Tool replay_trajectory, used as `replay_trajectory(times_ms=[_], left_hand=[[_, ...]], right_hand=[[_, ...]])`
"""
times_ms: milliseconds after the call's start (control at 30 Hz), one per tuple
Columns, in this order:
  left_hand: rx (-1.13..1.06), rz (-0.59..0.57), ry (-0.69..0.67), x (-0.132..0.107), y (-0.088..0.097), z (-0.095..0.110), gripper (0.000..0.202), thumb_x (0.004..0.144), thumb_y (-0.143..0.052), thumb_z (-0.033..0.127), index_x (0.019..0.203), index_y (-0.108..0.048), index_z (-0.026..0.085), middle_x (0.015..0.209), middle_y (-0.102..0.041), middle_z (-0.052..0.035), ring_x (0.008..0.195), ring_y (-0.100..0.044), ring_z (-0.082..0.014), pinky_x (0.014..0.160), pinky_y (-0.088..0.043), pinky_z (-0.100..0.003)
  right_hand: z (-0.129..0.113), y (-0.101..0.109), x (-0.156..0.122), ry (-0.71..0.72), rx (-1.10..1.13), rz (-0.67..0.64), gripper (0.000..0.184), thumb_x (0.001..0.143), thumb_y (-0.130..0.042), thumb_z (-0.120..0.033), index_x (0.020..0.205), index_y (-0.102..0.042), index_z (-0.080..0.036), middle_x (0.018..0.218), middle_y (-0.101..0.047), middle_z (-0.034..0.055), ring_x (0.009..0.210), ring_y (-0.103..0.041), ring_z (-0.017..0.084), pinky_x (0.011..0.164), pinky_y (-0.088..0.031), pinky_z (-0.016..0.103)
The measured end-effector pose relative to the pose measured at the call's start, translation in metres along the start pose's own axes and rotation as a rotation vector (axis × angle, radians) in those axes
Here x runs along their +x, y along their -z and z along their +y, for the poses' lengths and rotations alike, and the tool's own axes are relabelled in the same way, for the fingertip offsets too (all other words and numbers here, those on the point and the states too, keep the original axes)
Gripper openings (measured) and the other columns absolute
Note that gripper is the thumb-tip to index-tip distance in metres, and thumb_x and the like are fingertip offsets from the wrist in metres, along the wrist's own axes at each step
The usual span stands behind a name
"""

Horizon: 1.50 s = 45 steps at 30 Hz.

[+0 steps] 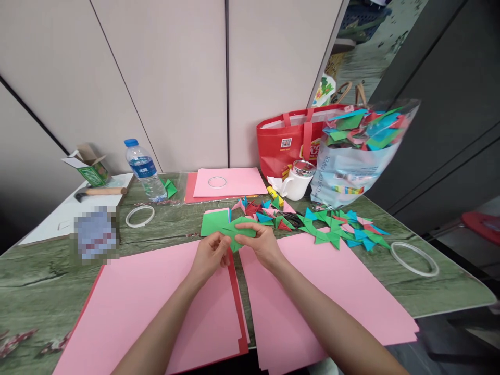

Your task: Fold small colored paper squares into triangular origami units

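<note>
Near the middle of the frame, a piece of green folded paper (233,229) was held just above the table (31,291). The left hand (213,252) had its thumb and fingers pinched on the lower left part of the paper, and the right hand (261,245) was clamped on its right side, thumb below and fingers above. Just behind, to the left, lay a stack of square paper (211,221) with a green sheet on top.

Large pink sheets (136,291) filled the lower left, and another pink pile (344,276) spread across the lower right. Right of center, colored folded pieces (263,208) lay heaped beside a yellow tube (275,195), and green pointed pieces (336,237) lay near them. A white mug (296,185) stood in front of a red tote bag (273,148); at upper right, a clear plastic bag (344,172) bulged with colored paper. At left were a water bottle (144,166), a green box (91,169), a hammer (101,191) and a white ring (136,225).
</note>
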<state>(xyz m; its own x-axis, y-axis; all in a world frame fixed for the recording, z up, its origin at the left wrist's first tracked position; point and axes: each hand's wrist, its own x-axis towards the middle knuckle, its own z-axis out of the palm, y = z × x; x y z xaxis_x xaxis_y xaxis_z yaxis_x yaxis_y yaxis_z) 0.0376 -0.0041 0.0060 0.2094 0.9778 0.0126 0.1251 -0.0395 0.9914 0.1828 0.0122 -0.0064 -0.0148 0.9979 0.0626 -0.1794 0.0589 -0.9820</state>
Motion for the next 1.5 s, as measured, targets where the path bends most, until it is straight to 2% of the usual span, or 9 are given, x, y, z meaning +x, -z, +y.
replay_trajectory(times_ms=[167, 767, 1067, 1133, 1200, 1233, 1300, 1367, 1500], left_hand=[[0.181, 0.036, -0.097, 0.000, 0.004, 0.001, 0.039, 0.078, -0.050, 0.040, 0.048, -0.038, 0.018, 0.038, -0.047, 0.0054, 0.037, -0.043, -0.0079, 0.041, -0.033, -0.020], [0.209, 0.032, -0.208, -0.001, 0.011, 0.001, 0.040, 0.083, -0.042, 0.038, 0.049, -0.039, 0.018, 0.042, -0.043, 0.0049, 0.041, -0.041, -0.0076, 0.043, -0.030, -0.019], [0.215, 0.116, -0.215, -0.003, 0.008, 0.001, 0.043, 0.083, -0.043, 0.038, 0.046, -0.042, 0.017, 0.042, -0.044, 0.0041, 0.041, -0.041, -0.0076, 0.045, -0.033, -0.020], [0.169, 0.136, -0.182, -0.002, 0.005, 0.001, 0.038, 0.082, -0.043, 0.041, 0.053, -0.045, 0.017, 0.044, -0.047, 0.0046, 0.041, -0.045, -0.0081, 0.045, -0.036, -0.020], [0.046, 0.126, -0.135, -0.002, 0.002, 0.001, 0.025, 0.080, -0.047, 0.042, 0.078, -0.052, 0.017, 0.048, -0.050, 0.0065, 0.042, -0.051, -0.0093, 0.047, -0.041, -0.021], [-0.027, 0.104, -0.113, -0.002, 0.000, 0.002, 0.029, 0.078, -0.051, 0.041, 0.097, -0.049, 0.019, 0.051, -0.051, 0.0078, 0.044, -0.055, -0.0104, 0.049, -0.044, -0.023], [-0.144, 0.026, -0.079, -0.002, -0.002, 0.003, 0.060, 0.075, -0.057, 0.035, 0.126, -0.029, 0.023, 0.057, -0.053, 0.0084, 0.053, -0.061, -0.0133, 0.056, -0.050, -0.027], [-0.204, -0.063, -0.053, -0.002, -0.002, 0.005, 0.074, 0.074, -0.060, 0.030, 0.134, -0.017, 0.025, 0.062, -0.057, 0.0062, 0.065, -0.065, -0.0165, 0.064, -0.052, -0.033], [-0.234, -0.133, 0.010, -0.003, 0.001, 0.007, 0.077, 0.070, -0.063, 0.025, 0.136, -0.023, 0.022, 0.066, -0.063, 0.0029, 0.074, -0.065, -0.0194, 0.075, -0.052, -0.040]], right_hand=[[0.002, -0.002, -0.002, -0.013, -0.008, -0.034, 0.027, 0.054, -0.074, -0.026, 0.080, -0.069, -0.020, 0.074, -0.063, 0.0002, 0.067, -0.055, 0.014, 0.064, -0.044, 0.029], [0.000, -0.002, -0.003, -0.050, 0.066, -0.098, 0.030, 0.050, -0.077, -0.025, 0.078, -0.069, -0.021, 0.076, -0.063, -0.0003, 0.066, -0.056, 0.013, 0.065, -0.045, 0.028], [0.002, -0.004, -0.004, -0.050, 0.065, -0.106, 0.029, 0.051, -0.076, -0.026, 0.079, -0.069, -0.020, 0.078, -0.064, 0.0009, 0.064, -0.057, 0.014, 0.062, -0.046, 0.029], [0.002, -0.004, -0.004, -0.006, 0.015, -0.070, 0.028, 0.053, -0.075, -0.026, 0.080, -0.068, -0.020, 0.080, -0.065, 0.0014, 0.068, -0.058, 0.015, 0.064, -0.047, 0.029], [0.000, -0.004, -0.004, 0.044, -0.060, -0.027, 0.025, 0.056, -0.072, -0.025, 0.081, -0.068, -0.020, 0.081, -0.066, 0.0019, 0.070, -0.059, 0.017, 0.064, -0.047, 0.030], [-0.001, -0.003, -0.004, 0.067, -0.101, -0.006, 0.023, 0.058, -0.071, -0.024, 0.081, -0.068, -0.020, 0.081, -0.066, 0.0020, 0.071, -0.059, 0.017, 0.064, -0.048, 0.030], [-0.005, -0.004, -0.005, 0.110, -0.173, 0.030, 0.021, 0.060, -0.069, -0.023, 0.081, -0.068, -0.020, 0.081, -0.067, 0.0021, 0.073, -0.060, 0.018, 0.067, -0.048, 0.031], [-0.007, -0.004, -0.006, 0.150, -0.223, 0.051, 0.019, 0.061, -0.068, -0.021, 0.080, -0.069, -0.020, 0.082, -0.068, 0.0021, 0.078, -0.060, 0.019, 0.071, -0.047, 0.031], [-0.010, -0.004, -0.007, 0.170, -0.286, 0.054, 0.019, 0.062, -0.066, -0.020, 0.080, -0.069, -0.021, 0.079, -0.069, 0.0016, 0.074, -0.061, 0.018, 0.067, -0.048, 0.030]])
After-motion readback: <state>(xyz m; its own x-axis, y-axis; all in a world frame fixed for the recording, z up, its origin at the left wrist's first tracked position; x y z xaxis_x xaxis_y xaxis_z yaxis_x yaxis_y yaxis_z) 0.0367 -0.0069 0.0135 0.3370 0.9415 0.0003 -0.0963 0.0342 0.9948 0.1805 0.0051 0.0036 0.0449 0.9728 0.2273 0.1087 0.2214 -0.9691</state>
